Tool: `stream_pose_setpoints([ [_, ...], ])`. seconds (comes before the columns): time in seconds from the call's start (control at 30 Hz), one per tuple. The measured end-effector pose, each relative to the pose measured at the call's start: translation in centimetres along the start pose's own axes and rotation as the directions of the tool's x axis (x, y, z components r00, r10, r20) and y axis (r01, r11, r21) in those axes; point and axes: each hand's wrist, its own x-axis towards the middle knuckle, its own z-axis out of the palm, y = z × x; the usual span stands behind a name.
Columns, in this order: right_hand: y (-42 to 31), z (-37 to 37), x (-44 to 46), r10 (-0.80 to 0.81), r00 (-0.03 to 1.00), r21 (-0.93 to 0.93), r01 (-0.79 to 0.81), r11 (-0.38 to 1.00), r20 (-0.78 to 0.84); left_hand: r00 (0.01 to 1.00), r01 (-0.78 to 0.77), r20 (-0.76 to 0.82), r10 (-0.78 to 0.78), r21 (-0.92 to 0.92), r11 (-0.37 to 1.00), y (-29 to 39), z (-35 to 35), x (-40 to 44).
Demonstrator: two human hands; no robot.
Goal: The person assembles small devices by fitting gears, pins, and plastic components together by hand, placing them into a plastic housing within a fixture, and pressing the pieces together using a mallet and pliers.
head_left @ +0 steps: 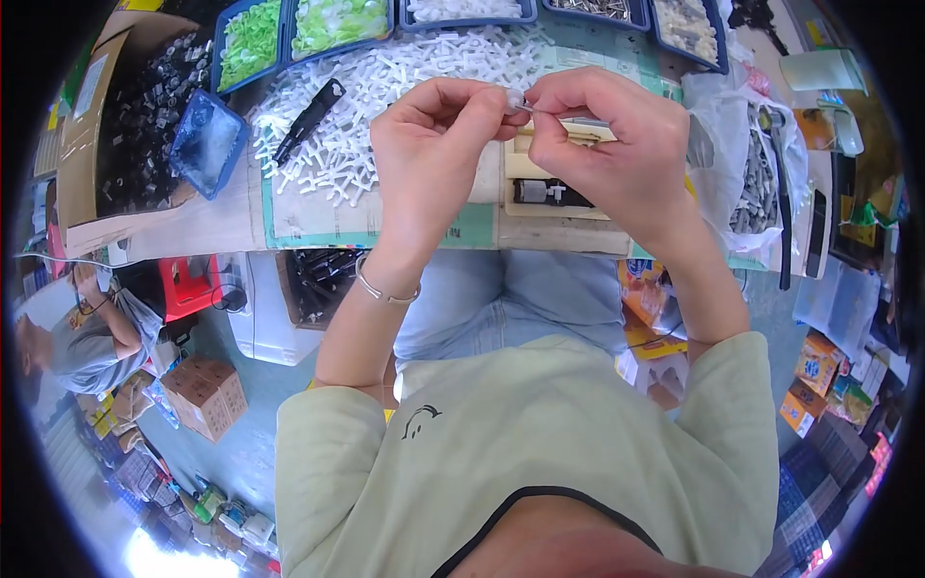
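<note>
My left hand point(438, 144) is closed, its thumb and finger pinching a small whitish part point(515, 98) above the bench. My right hand point(617, 144) pinches a thin metal piece point(527, 108) at the right side of that part; the two hands nearly meet. Below my right hand lies a cream holder point(520, 209) with a black part point(551, 192) in it, partly hidden by the hand. Behind and left of my hands spreads a pile of white plastic pieces point(376, 106), with a black strip-like tool point(310, 120) lying on it.
Blue trays point(279, 58) of green, white and metal parts line the back. At left are a box point(82, 144) of black parts and a blue tray point(208, 144). A bag point(708, 193) of grey parts lies right. A person point(96, 337) is at far left.
</note>
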Motion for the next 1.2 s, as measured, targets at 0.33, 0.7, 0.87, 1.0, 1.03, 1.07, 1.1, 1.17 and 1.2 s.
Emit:
stream_pose_setpoints([
  [0.33,-0.2,-1.0,-1.4,-0.040,0.999,0.015,0.040,0.999,0.006,1.000,0.024,0.002,-0.024,-0.165,0.986,-0.8,0.5,-1.6],
  [0.7,-1.5,-1.2,-2.1,-0.044,0.996,-0.086,0.050,0.995,0.076,0.996,-0.092,-0.033,0.088,-0.150,0.984,-1.2,1.0,-2.9],
  [0.87,-1.8,-1.4,-2.1,-0.001,0.996,-0.089,0.008,0.996,0.086,0.986,-0.164,0.015,0.166,-0.069,0.984,-1.2,1.1,-3.6],
  [1.0,-1.4,-2.3,-3.9,0.269,0.942,0.207,-0.309,0.928,0.200,0.948,-0.269,0.175,0.265,0.000,0.963,-2.2,-0.1,-4.1],
  [1.03,-1.4,-2.4,-4.6,0.350,0.903,0.301,-0.415,0.858,0.247,0.937,-0.305,0.196,0.290,0.055,0.951,-2.3,-0.2,-4.5],
  [1.07,-1.5,-2.6,-5.3,0.358,0.899,0.299,-0.424,0.855,0.252,0.880,-0.445,0.277,0.385,0.199,0.873,-2.3,-0.6,-4.7],
  [1.1,-1.9,-3.0,-6.0,0.380,0.878,0.291,-0.460,0.839,0.292,0.808,-0.574,0.372,0.457,0.322,0.753,-2.3,-0.9,-5.0],
  [1.17,-2.6,-3.7,-7.6,0.398,0.849,0.234,-0.490,0.840,0.348,0.751,-0.652,0.463,0.470,0.412,0.637,-2.0,-0.9,-6.8],
  [1.2,-3.0,-3.9,-8.1,0.407,0.844,0.232,-0.499,0.835,0.349,0.711,-0.697,0.511,0.482,0.422,0.580,-2.3,-1.0,-7.4],
])
